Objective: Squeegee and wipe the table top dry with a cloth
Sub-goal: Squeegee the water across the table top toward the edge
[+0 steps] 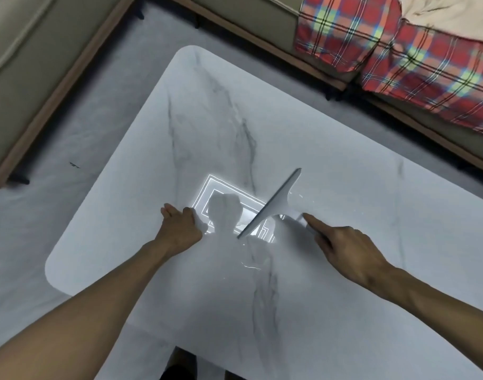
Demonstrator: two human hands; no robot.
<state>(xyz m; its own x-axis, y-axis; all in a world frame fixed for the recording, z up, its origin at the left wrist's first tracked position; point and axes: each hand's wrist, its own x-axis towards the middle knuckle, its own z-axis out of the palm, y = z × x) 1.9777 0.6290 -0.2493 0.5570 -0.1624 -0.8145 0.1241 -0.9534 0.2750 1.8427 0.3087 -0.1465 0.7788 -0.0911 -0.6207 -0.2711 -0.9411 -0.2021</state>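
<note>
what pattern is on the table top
White marble with grey veins, seen in the head view.

A: What does the table top (331, 138) look like?

B: It is white marble with grey veins and rounded corners, and very glossy. A bright rectangular reflection of a lamp shows near its middle.

A: And the squeegee (273, 202)?

B: It is pale grey, with a long straight blade. The blade lies diagonally on the table top, one end far and to the right, the other end near and to the left, crossing the edge of the reflection. The handle goes from the blade's middle toward the right.

A: Is the surface wet?

B: Yes, small shining streaks of water (252, 266) lie just below the blade's near end, and some small drops beside its far part.

A: The cloth?

B: I cannot tell where it is.
</note>
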